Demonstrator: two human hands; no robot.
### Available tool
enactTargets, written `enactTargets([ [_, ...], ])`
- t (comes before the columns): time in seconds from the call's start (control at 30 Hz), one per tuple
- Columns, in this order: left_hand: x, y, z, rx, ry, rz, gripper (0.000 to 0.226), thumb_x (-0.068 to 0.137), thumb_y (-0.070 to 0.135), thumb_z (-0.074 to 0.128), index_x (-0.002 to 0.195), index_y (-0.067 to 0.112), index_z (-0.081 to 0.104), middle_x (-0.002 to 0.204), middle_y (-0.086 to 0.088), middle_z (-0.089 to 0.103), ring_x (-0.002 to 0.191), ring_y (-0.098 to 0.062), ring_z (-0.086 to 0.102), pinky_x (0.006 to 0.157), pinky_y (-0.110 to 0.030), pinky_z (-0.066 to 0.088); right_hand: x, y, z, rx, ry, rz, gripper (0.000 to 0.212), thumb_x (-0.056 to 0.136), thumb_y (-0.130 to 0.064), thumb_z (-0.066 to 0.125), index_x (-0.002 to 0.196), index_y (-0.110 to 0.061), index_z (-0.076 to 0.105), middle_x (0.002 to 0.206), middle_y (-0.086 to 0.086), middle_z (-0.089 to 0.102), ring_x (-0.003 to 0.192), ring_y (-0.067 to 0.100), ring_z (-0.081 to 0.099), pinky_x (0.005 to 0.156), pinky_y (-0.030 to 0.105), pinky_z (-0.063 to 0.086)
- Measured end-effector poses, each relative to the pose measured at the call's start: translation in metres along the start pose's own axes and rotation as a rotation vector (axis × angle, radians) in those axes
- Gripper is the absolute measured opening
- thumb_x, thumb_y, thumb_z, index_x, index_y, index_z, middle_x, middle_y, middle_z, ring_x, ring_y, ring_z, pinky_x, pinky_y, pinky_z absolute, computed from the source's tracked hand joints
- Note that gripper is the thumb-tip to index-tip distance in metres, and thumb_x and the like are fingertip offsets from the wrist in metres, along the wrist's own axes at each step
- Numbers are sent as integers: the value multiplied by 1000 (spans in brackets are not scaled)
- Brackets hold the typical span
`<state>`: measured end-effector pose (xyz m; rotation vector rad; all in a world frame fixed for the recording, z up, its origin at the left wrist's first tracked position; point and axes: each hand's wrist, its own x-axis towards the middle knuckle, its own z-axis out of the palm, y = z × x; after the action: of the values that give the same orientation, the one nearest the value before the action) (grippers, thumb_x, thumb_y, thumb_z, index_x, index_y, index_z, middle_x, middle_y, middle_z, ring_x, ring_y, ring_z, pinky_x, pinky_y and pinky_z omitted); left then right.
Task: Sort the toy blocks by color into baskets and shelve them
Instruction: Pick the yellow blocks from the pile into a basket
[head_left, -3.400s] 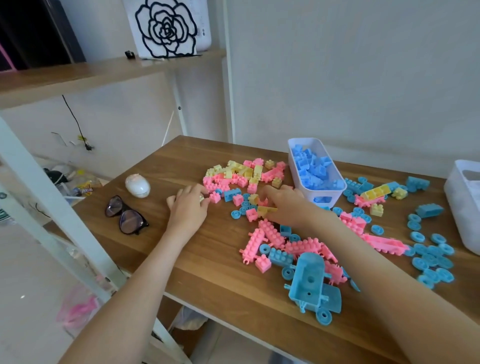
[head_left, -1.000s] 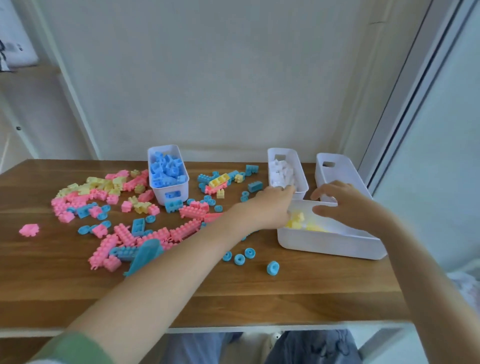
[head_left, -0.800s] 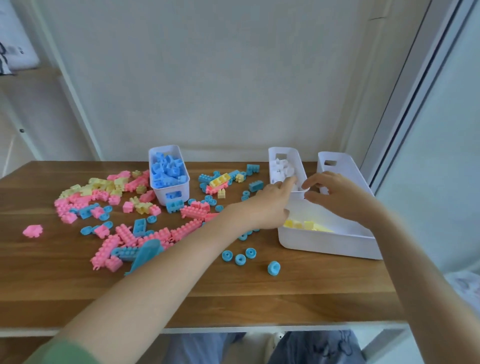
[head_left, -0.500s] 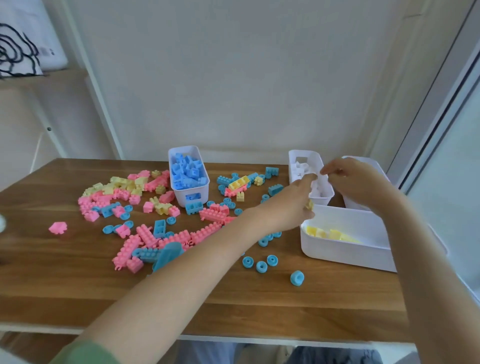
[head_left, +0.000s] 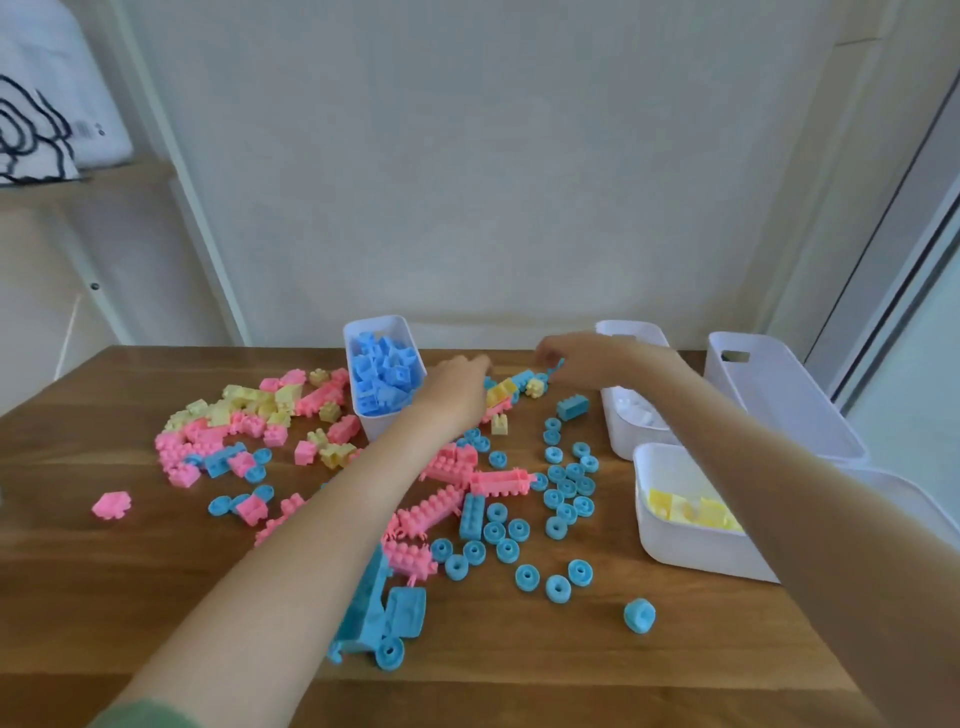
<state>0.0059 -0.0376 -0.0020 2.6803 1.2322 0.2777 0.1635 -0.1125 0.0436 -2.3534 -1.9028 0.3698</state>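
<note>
Bench (head_left: 130, 597) is carrying four white baskets. Biggest basket (head_left: 769, 395) is sitting at 3 o'clock. Front basket (head_left: 675, 551) at 4 o'clock is holding yellow blocks (head_left: 685, 509). Narrow basket (head_left: 623, 436) at 2 o'clock is holding white blocks (head_left: 636, 413). Back basket (head_left: 382, 327) at 12 o'clock is brimming with blue blocks (head_left: 382, 374).

Right forearm (head_left: 779, 467) is crossing over the narrow and front baskets, hiding part of each. Left forearm (head_left: 311, 535) is covering pink bricks (head_left: 436, 509) mid-bench. Pink-yellow pile (head_left: 249, 421) is spreading at 10 o'clock, blue wheels (head_left: 566, 483) are lying scattered centre-right, and blue vehicle (head_left: 379, 618) is lying at 6 o'clock.

Left hand (head_left: 457, 384) and right hand (head_left: 576, 358) are reaching onto mixed cluster (head_left: 511, 387) at 1 o'clock. Blurry, so can't tell if either is gripping anything.
</note>
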Motion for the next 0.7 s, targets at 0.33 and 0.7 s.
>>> enactTargets([
  [0.33,35,8,21,232,-78,17,31,95,35,52,116,14,61,115,-9,62,107,-28,56,77,-34,41,59,-4,41,-184,-123,107,41,92,-11,46,133,-12,41,132,10,49,116,27,50,93,36,45],
  [0.7,4,13,-1,235,38,53,29,94,24,47,120,12,53,123,-6,52,120,-26,41,99,-38,30,51,-21,42,-79,-62,-2,27,92,-18,52,116,-6,50,112,7,59,95,21,56,75,28,43],
])
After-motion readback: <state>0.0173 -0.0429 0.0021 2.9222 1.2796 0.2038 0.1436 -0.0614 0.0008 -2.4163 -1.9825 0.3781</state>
